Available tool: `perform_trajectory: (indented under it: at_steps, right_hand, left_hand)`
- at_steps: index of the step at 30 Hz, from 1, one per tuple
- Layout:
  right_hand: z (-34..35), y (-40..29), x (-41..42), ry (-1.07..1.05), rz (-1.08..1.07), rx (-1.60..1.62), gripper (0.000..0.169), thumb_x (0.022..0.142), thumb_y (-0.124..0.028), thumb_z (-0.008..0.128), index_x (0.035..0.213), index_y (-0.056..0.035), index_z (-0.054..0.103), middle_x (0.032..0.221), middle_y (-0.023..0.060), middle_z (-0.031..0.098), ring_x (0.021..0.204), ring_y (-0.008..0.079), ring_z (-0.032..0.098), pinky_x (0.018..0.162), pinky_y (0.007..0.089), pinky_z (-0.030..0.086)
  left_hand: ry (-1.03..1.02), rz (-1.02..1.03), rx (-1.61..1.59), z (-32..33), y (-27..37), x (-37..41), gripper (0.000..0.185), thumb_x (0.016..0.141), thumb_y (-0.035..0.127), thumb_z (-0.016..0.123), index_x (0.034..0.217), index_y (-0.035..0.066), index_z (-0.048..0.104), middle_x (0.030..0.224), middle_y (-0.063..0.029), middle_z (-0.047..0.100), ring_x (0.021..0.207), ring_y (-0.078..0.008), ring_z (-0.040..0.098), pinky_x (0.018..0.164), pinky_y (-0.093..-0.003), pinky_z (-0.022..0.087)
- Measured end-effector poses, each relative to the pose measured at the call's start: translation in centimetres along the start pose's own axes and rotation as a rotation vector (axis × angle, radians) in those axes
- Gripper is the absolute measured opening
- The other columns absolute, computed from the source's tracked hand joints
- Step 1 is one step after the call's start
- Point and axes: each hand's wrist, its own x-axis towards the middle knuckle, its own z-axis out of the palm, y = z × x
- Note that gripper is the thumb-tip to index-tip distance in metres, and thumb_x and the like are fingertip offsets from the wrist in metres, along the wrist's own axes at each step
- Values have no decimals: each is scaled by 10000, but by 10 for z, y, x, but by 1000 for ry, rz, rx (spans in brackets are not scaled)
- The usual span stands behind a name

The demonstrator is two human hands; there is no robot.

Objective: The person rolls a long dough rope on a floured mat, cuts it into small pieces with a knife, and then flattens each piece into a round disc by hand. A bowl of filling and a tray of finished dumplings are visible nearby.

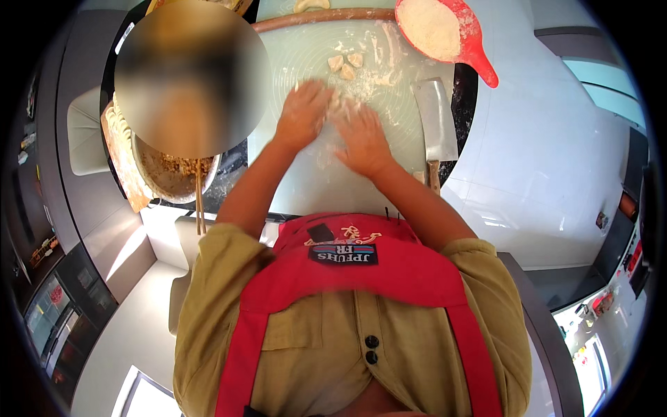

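Both hands are low over a floured pale green dough mat, with whitish dough or flour between them. My left hand has its fingers bent down towards the mat. Motion blurs my right hand, palm down beside that white stuff. Whether either hand grips anything is hidden by the blur and the fingers. Just beyond my fingertips lie three small cut dough pieces. To the right of my right hand rests a cleaver, its wooden handle towards me.
Across the mat's far side lies a wooden rolling pin, with a dumpling behind it. A red scoop of flour is far right. At left stand a bowl of filling with chopsticks and a wooden board of dumplings, partly behind a blurred patch.
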Motion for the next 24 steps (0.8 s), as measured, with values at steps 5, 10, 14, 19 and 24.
perform_trajectory:
  at_steps: [5, 10, 14, 19, 24]
  right_hand:
    - [-14, 41, -17, -151, -134, -112, 678, 786, -374, 755, 1406, -212, 531, 1529, 179, 406, 1398, 398, 374, 1151, 599, 242]
    - [-19, 87, 55, 197, 180, -168, 565, 822, -345, 705, 1345, -177, 575, 1477, 188, 463, 1354, 404, 416, 1143, 531, 281]
    - [-3, 57, 91, 72, 220, -209, 518, 827, -311, 699, 1317, -171, 603, 1453, 195, 488, 1336, 390, 439, 1120, 509, 315]
    - [-28, 44, 23, -86, -43, -67, 561, 835, -293, 696, 1366, -174, 560, 1465, 181, 475, 1365, 373, 423, 1130, 534, 303]
    - [-40, 64, 21, 28, 171, -137, 625, 831, -286, 710, 1404, -127, 516, 1463, 220, 457, 1378, 390, 402, 1129, 543, 298]
  left_hand:
    - [-194, 12, 156, -16, 46, -24, 640, 802, 287, 728, 1405, 184, 541, 1537, -160, 403, 1420, -419, 346, 1132, -610, 271]
    - [19, -142, 220, -8, 24, 64, 616, 866, 416, 669, 1432, 218, 531, 1525, -152, 420, 1411, -432, 343, 1114, -622, 266]
    - [-49, -172, 154, -15, 17, 79, 594, 869, 383, 674, 1418, 199, 547, 1484, -180, 462, 1375, -449, 373, 1098, -605, 290]
    - [-51, -189, 102, -18, 29, -12, 679, 762, 383, 765, 1393, 232, 564, 1520, -202, 407, 1398, -454, 351, 1096, -626, 285]
    - [-205, 17, 33, 3, 84, -11, 758, 702, 434, 812, 1390, 242, 561, 1552, -124, 384, 1421, -397, 336, 1104, -630, 272]
